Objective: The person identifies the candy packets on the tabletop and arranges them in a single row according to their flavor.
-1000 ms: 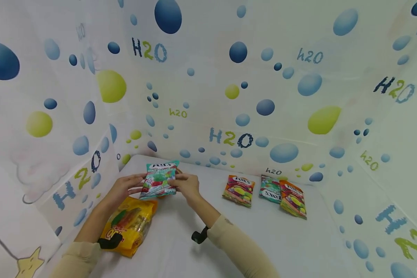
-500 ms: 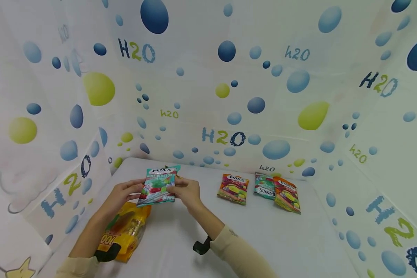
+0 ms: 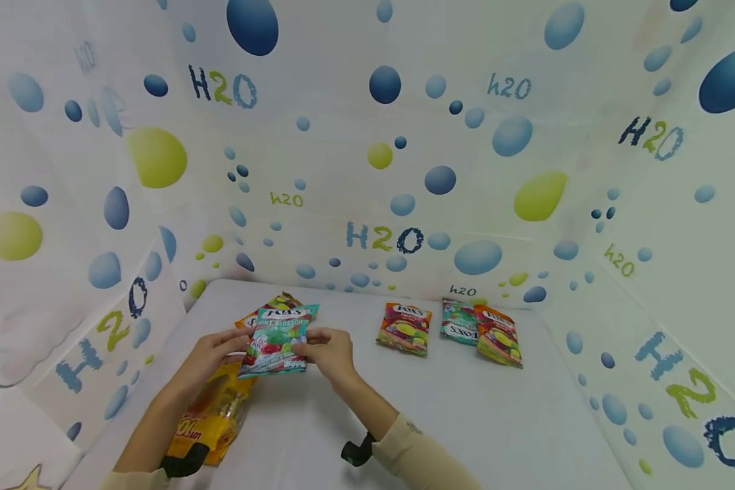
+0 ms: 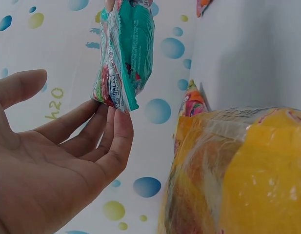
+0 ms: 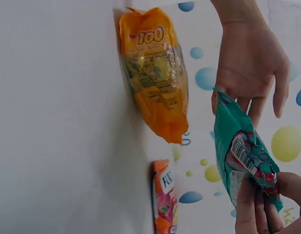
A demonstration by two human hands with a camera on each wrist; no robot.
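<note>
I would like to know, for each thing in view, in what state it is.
Mint Blossom packet: held up off the table
Right hand: pinching that packet
Left hand: fingers extended, at that packet's edge
Yellow bag: lying down
Left orange packet: lying, partly hidden in head view
Middle orange packet: lying, front up
Right teal packet: lying, print upside down in head view
Right orange packet: lying, partly covering the right teal one

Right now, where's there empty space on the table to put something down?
The white table is bare at the front right, between the right sleeve and the rightmost orange packet. A gap also lies between the right hand and the lone orange packet. The left is crowded: yellow bag, left hand, held teal packet.
</note>
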